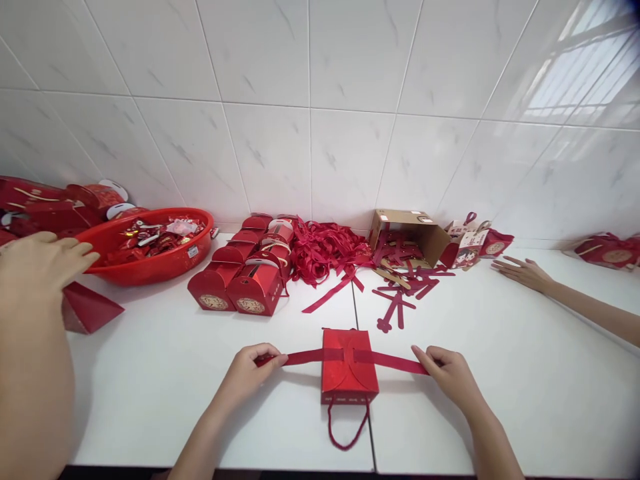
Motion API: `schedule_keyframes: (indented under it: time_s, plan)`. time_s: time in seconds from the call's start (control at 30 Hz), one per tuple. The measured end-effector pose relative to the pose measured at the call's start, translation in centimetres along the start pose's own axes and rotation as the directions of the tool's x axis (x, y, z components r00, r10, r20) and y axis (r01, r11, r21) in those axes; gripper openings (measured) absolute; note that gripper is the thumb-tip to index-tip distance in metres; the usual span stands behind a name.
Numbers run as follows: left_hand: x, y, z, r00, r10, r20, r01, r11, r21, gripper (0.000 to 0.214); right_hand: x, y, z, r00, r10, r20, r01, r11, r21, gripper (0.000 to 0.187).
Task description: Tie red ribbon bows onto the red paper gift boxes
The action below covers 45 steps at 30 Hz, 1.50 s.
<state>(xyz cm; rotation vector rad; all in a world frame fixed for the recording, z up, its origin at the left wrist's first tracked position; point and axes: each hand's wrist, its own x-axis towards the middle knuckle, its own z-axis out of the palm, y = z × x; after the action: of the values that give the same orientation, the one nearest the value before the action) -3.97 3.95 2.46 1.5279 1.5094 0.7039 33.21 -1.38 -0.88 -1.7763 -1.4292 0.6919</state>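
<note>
In front of me a small red gift box lies on the white table, its dark red cord handle looped toward me. A dark red ribbon threads through slots in the box's upper face and stretches out to both sides. My left hand pinches the ribbon's left end between thumb and fingers. On the other side, my right hand is closed on the right end. Both hands stay apart from the box itself, and the ribbon looks nearly straight.
Red gift boxes stand in rows beside a ribbon pile. A cardboard box spills dark red strips. At left is a red basin of wrapped sweets. Other people's hands reach in at left and right.
</note>
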Motion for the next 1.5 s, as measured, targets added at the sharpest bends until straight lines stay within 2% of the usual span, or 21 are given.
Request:
schedule_keyframes:
  time_s: [0.2, 0.27, 0.4, 0.47, 0.6, 0.63, 0.7, 0.77, 0.8, 0.83, 0.9, 0.93, 1.0, 1.1, 1.17, 1.2, 1.27, 1.33, 1.37, 1.43, 1.5]
  plan:
    - [0.4, -1.0, -2.1, 1.000, -0.006, -0.031, 0.007, 0.999, 0.038, 0.034, 0.5, 0.8, 0.6, 1.000, 0.004, -0.029, -0.004, 1.000, -0.006, 0.054]
    - [0.3, -1.8, -3.0, 0.998, -0.019, -0.055, 0.022, 0.998, 0.056, 0.034, 0.4, 1.2, 0.3, 0.999, 0.015, -0.047, -0.016, 1.000, -0.020, 0.054]
    - [-0.2, -3.5, -4.8, 0.999, -0.032, -0.014, 0.033, 0.999, 0.042, 0.034, 0.1, 1.9, -0.7, 0.993, 0.046, -0.108, -0.052, 0.997, -0.050, 0.053]
    - [-0.3, -4.2, -5.3, 0.998, -0.009, -0.055, 0.012, 0.999, 0.052, 0.034, -0.1, 2.2, -1.1, 0.988, 0.057, -0.145, -0.066, 0.996, -0.061, 0.053]
    - [-0.8, -4.7, -5.2, 0.956, 0.001, -0.295, 0.055, 0.982, 0.180, 0.039, -0.3, 2.3, -1.7, 0.943, 0.064, -0.326, -0.093, 0.993, -0.072, 0.041]
    - [-1.1, -4.4, -4.9, 0.949, -0.008, -0.315, 0.075, 0.976, 0.203, 0.039, -0.5, 2.1, -1.9, 0.922, 0.071, -0.381, -0.106, 0.992, -0.073, 0.041]
    - [-2.0, -3.1, -3.7, 0.973, -0.016, -0.229, 0.064, 0.977, 0.205, 0.039, -1.2, 1.2, -2.0, 0.910, 0.079, -0.408, -0.110, 0.993, -0.053, 0.043]
    - [-3.2, -1.3, -1.9, 1.000, 0.002, 0.000, -0.002, 0.990, 0.142, 0.039, -2.2, -0.3, -1.6, 0.967, 0.046, -0.251, -0.046, 0.999, 0.006, 0.045]
    - [-3.8, -0.4, -0.8, 0.993, 0.019, 0.118, -0.034, 0.992, 0.124, 0.037, -2.7, -1.2, -1.2, 0.994, 0.007, -0.110, -0.001, 0.999, 0.051, 0.046]
    - [-4.3, 0.4, 0.2, 0.968, 0.035, 0.249, -0.063, 0.992, 0.107, 0.036, -3.2, -2.1, -0.7, 0.998, -0.038, 0.057, 0.033, 0.995, 0.096, 0.046]
    - [-4.9, 1.4, 2.0, 0.945, 0.040, 0.325, -0.066, 0.995, 0.069, 0.035, -4.0, -3.6, 0.7, 0.941, -0.091, 0.327, 0.045, 0.988, 0.145, 0.045]
    - [-5.1, 1.6, 2.7, 0.945, 0.023, 0.328, -0.040, 0.998, 0.046, 0.036, -4.3, -4.1, 1.4, 0.910, -0.091, 0.404, 0.033, 0.988, 0.148, 0.044]
    - [-4.9, 1.5, 3.7, 0.957, -0.043, 0.287, 0.052, 0.998, -0.026, 0.041, -4.6, -4.6, 2.8, 0.891, -0.067, 0.450, -0.006, 0.987, 0.159, 0.042]
    - [-4.1, 0.6, 4.2, 0.967, -0.148, 0.208, 0.199, 0.948, -0.249, 0.050, -5.1, -4.2, 4.6, 0.934, 0.037, 0.356, -0.151, 0.943, 0.298, 0.036]
    - [-3.5, 0.3, 4.4, 0.971, -0.183, 0.155, 0.236, 0.843, -0.483, 0.049, -5.6, -3.8, 5.8, 0.945, 0.176, 0.275, -0.300, 0.802, 0.516, 0.041]
    - [-3.2, 0.4, 4.6, 0.971, -0.200, 0.135, 0.240, 0.749, -0.617, 0.044, -5.8, -3.7, 6.3, 0.935, 0.249, 0.252, -0.354, 0.668, 0.655, 0.045]
    - [-2.7, 0.6, 5.0, 0.961, -0.234, 0.149, 0.245, 0.462, -0.852, 0.022, -6.1, -3.6, 7.1, 0.895, 0.358, 0.267, -0.379, 0.291, 0.879, 0.046]
    - [-2.4, 0.8, 5.6, 0.934, -0.264, 0.240, 0.279, 0.120, -0.953, 0.007, -6.0, -3.7, 7.6, 0.848, 0.405, 0.343, -0.339, -0.084, 0.937, 0.038]
    - [-2.3, 0.9, 5.8, 0.915, -0.275, 0.296, 0.303, -0.018, -0.953, 0.012, -5.8, -3.7, 7.6, 0.823, 0.413, 0.390, -0.325, -0.221, 0.920, 0.032]
    - [-2.2, 0.9, 6.0, 0.884, -0.302, 0.356, 0.315, -0.177, -0.932, 0.017, -5.3, -3.8, 7.4, 0.791, 0.412, 0.452, -0.301, -0.380, 0.874, 0.019]
    - [-2.1, 0.9, 5.8, 0.880, -0.341, 0.330, 0.273, -0.205, -0.940, 0.017, -4.8, -3.8, 6.9, 0.791, 0.414, 0.451, -0.273, -0.421, 0.865, 0.011]
